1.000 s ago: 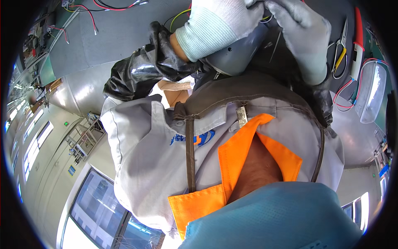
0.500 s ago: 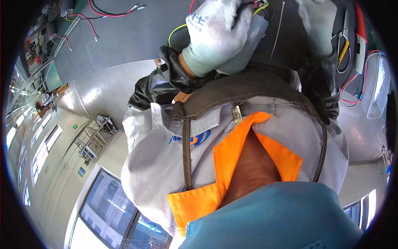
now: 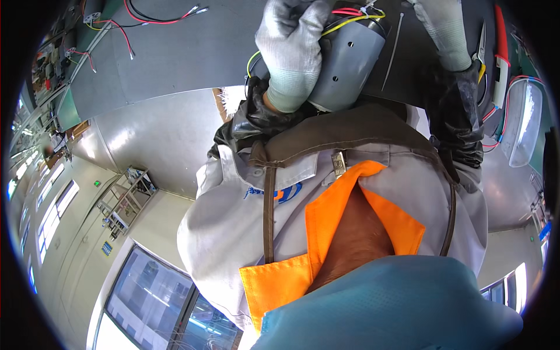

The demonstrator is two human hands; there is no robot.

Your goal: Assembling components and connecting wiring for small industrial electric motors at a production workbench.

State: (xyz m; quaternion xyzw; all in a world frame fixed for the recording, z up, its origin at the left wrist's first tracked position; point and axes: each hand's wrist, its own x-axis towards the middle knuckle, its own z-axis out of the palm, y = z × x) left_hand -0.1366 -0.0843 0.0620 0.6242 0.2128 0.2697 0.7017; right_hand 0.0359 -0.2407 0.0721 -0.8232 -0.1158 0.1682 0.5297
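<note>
A grey metal cylinder with small dark holes (image 3: 353, 65), like a motor body, lies at the table's near edge. Red, yellow and black wires (image 3: 354, 17) come over its far end, with a small white tie around them. My left hand (image 3: 294, 49), in a white knit glove, is beside the cylinder with its fingers curled together; what they pinch is hidden. The yellow wire passes behind this hand. My right hand (image 3: 441, 32), gloved too, reaches the top edge of the view, where its fingertips are cut off. Between the hands lies a loose white cable tie (image 3: 393, 51).
On the dark table (image 3: 175, 55), scissors (image 3: 482, 64) with yellow-and-black handles and a red-handled tool (image 3: 501, 44) lie to the right. Beyond them is a clear plastic piece (image 3: 523, 122) with red and blue wires. More red and black wires (image 3: 160, 18) lie at the far left.
My left hand has moved left off the cylinder, exposing its side and holes. My right hand has shifted up and slightly left, its fingers now partly out of view.
</note>
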